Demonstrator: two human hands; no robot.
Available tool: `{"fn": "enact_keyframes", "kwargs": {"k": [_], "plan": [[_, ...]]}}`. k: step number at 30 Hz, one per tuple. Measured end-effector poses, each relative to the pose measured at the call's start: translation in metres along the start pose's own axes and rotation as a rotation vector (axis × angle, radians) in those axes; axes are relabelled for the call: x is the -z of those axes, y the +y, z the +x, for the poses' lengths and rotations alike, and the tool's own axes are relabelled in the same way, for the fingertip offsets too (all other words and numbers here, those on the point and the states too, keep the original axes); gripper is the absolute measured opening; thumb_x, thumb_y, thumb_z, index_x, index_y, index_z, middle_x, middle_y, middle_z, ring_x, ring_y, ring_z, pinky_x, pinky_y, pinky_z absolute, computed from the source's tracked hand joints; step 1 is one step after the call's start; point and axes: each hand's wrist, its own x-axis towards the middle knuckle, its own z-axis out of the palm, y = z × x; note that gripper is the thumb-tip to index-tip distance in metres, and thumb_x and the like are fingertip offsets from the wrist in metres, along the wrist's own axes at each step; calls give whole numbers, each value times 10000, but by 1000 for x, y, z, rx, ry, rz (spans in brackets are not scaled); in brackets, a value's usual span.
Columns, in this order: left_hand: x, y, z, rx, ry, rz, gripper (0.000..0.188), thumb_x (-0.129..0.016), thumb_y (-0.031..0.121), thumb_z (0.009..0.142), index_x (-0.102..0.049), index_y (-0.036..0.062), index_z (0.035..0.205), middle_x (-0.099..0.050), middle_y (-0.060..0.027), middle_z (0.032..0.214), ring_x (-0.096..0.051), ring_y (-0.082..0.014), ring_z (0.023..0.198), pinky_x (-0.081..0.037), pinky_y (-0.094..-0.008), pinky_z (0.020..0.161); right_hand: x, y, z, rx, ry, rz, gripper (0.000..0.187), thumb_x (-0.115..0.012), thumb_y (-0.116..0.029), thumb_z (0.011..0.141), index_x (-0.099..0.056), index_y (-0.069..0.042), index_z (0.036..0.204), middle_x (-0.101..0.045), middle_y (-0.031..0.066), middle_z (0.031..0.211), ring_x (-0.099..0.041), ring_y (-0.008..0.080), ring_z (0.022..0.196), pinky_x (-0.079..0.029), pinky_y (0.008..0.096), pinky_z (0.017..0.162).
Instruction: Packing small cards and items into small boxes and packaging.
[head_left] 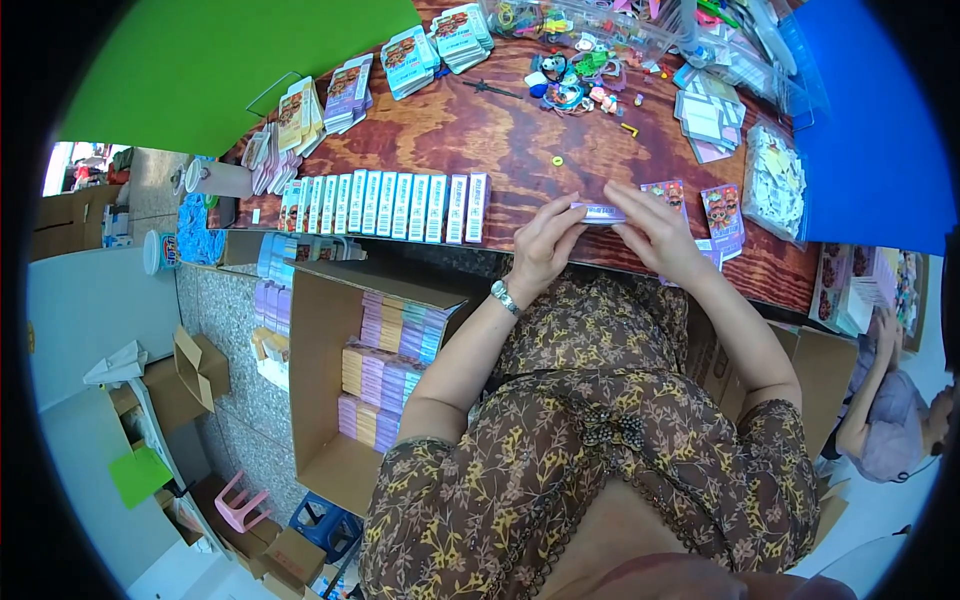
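Between my two hands, over the table's front edge, a small flat purple-and-white box [600, 213] is held with its narrow printed side up. My left hand [545, 240], a watch on its wrist, grips one end with its fingers bent. My right hand [655, 238] closes on the other end, its fingers resting along the top. To the left stands a row of upright narrow boxes [400, 205], mostly white and blue with purple ones nearest my left hand. Beside my right hand lie purple printed packets [722, 212], partly covered by that hand and forearm.
Stacks of printed cards [408, 62] line the table's back left. Small colourful trinkets [575, 85] lie near a clear tray. At right is a bag of white pieces [774, 180]. A cardboard carton [325, 400] of packed boxes stands below left. Another person [885, 410] sits at far right.
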Motion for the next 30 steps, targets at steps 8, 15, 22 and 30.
{"fn": "enact_keyframes", "kwargs": {"k": [8,15,22,30], "plan": [[0,-6,-2,-58,-12,19,291,-764,-25,836,-704,34,1115,-693,-202,1200,-720,-313,1022,-604,-354,812,-17,7,-11,223,40,-276,463,-626,-43,861,-633,-16,1323,-614,163,1359,-637,318,1188,-547,398,999],[2,-10,-2,-134,-47,105,284,-750,-19,828,-699,57,1098,-672,-185,1211,-709,-352,1013,-609,-387,799,-19,2,-10,271,68,-352,434,-607,-28,844,-667,-6,1273,-639,161,1336,-646,313,1186,-554,399,997],[-10,3,3,-10,-35,54,346,-708,-35,850,-626,29,1180,-626,-212,1231,-659,-384,1088,-564,-421,877,-26,15,-9,148,114,-202,479,-625,55,824,-672,-65,1286,-656,154,1311,-663,308,1148,-557,385,976],[50,36,46,12,-256,337,279,-673,12,872,-618,10,1145,-654,-187,1048,-655,-382,931,-544,-448,809,33,27,11,-38,97,-91,383,-649,-90,954,-625,-70,1336,-681,165,1233,-675,332,1103,-544,408,931]]}}
